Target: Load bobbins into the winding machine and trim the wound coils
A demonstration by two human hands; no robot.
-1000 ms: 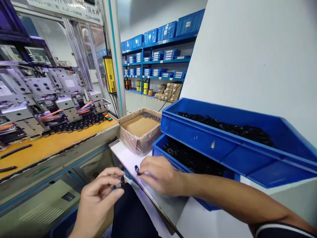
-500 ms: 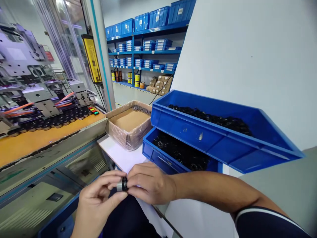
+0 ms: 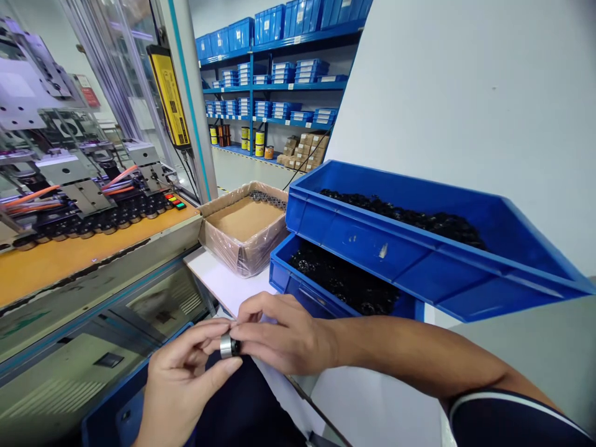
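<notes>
Two blue bins, the upper bin (image 3: 433,248) overlapping the lower bin (image 3: 302,288), fill the right of the frame; we see the carton (image 3: 244,254) just beside them at centre. Both hands meet at lower centre: the left hand (image 3: 186,372), palm inward, has its fingers closed on a metal-and-black ring (image 3: 226,346), while the right hand (image 3: 284,335) reaches in from the right, fingers bent against the ring's black side. Between carton and hands we note bare white bench (image 3: 216,279).
</notes>
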